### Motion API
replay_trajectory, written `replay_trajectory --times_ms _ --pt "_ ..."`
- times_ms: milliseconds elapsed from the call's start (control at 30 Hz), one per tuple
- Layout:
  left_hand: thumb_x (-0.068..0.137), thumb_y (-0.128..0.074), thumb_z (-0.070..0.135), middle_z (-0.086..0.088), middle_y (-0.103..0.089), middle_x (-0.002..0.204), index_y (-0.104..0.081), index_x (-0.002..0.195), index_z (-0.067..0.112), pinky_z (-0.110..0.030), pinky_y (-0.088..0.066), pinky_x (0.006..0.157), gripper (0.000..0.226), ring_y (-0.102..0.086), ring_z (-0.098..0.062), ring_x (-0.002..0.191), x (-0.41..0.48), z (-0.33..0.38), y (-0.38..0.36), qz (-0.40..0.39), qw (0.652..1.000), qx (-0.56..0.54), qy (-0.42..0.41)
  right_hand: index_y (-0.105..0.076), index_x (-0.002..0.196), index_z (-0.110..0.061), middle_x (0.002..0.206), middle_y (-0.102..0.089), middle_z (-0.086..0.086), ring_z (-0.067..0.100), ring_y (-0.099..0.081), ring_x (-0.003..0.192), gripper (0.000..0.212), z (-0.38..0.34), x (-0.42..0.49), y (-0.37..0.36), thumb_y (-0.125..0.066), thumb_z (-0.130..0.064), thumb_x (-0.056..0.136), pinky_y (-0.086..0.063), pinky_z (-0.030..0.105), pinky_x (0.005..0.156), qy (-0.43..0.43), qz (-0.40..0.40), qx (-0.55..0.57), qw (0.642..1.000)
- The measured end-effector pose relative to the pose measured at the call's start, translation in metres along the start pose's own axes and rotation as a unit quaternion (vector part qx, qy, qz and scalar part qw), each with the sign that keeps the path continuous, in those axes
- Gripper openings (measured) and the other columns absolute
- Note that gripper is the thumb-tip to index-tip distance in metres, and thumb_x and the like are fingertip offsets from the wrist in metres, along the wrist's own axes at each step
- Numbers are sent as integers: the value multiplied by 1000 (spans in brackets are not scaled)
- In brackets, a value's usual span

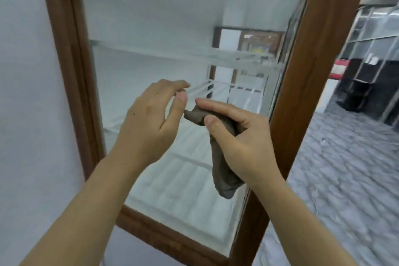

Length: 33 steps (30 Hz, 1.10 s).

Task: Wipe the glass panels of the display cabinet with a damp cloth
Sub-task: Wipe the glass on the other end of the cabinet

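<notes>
One brown-grey cloth [222, 175], bunched and hanging, sits at centre frame, pinched between the thumb and fingers of the right hand [244, 142]. The left hand [149, 123] hovers just beside its tip, fingers loosely spread, holding nothing. The cloth appears clear of the glass panel [151, 28] in its wooden frame [64, 49], so wiping this panel looks yet to start.

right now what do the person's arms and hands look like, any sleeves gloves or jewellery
The left hand and the right hand are bare: no gloves, rings or watch. The nails are short and unpainted. The forearms show no sleeves or bracelets down to the frame's lower edge. A small mole marks the back of the left hand.
</notes>
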<state>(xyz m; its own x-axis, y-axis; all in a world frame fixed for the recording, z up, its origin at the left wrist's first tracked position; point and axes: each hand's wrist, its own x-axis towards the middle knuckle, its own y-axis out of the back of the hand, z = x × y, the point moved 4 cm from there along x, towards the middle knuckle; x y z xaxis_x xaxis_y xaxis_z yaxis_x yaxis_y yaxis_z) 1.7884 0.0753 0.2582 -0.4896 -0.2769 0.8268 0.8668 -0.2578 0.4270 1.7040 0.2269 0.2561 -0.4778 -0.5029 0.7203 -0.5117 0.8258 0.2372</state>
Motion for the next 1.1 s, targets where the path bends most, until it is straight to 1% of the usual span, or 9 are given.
replay_trajectory --times_ms 100,200,400,533,700,800,867,967,1100 --pt "105 -42 23 -3 -62 126 -63 129 8 -24 -39 97 34 -54 -16 117 39 1 7 50 993 15 -102 -75 116 -18 113 -76 -9 2 -68 110 26 -25 27 -3 -65 -15 92 -50 14 93 87 120 -66 987" --pt "104 -44 21 -10 -58 136 -61 132 5 -35 -41 105 36 -49 -25 129 71 4 14 93 978 31 -185 -75 116 -8 116 -75 -1 3 -66 115 29 -48 51 -11 -62 -19 93 -49 19 101 176 216 -158 947" --pt "106 -41 22 -16 -48 152 -54 141 4 -49 -35 117 42 -41 -34 144 115 3 9 128 967 24 -221 -73 116 2 119 -73 11 18 -69 113 26 -72 92 -15 -65 -8 93 -50 22 102 278 334 -314 844" --pt "107 -33 26 -14 -33 164 -39 154 6 -53 -23 124 52 -25 -32 155 128 -17 2 153 965 57 -203 -71 118 7 119 -70 19 27 -66 112 26 -73 114 0 -63 -4 95 -51 31 104 327 351 -400 781" --pt "109 -30 29 -11 -24 168 -30 159 6 -54 -18 126 55 -17 -30 157 131 -31 -12 176 954 68 -235 -63 130 9 131 -62 23 33 -56 126 37 -59 132 -5 -48 -11 102 -45 42 111 298 323 -479 760" --pt "108 -33 27 -12 -25 168 -31 159 7 -54 -18 126 55 -18 -31 157 131 -33 -14 192 950 63 -240 -46 146 9 151 -45 21 33 -42 142 52 -32 112 -22 -40 -13 99 -41 53 114 260 249 -571 737" --pt "108 -33 27 -12 -25 168 -32 159 6 -53 -18 126 55 -18 -31 157 131 -32 -15 194 949 58 -243 -41 149 10 152 -34 14 33 -39 141 56 -21 99 -19 -38 -12 97 -42 55 111 252 235 -606 717" --pt "108 -34 27 -12 -26 168 -32 159 6 -53 -17 127 55 -18 -31 157 132 -32 -15 195 949 56 -242 -42 147 12 142 -30 10 34 -40 132 55 -35 116 -5 -30 -15 101 -42 53 109 246 302 -611 689" --pt "108 -33 28 -11 -24 168 -31 159 6 -53 -17 127 56 -17 -30 157 132 -35 -15 193 949 55 -245 -52 140 2 136 -36 7 32 -42 129 48 -54 135 -11 -50 -9 93 -40 58 109 266 356 -556 702"
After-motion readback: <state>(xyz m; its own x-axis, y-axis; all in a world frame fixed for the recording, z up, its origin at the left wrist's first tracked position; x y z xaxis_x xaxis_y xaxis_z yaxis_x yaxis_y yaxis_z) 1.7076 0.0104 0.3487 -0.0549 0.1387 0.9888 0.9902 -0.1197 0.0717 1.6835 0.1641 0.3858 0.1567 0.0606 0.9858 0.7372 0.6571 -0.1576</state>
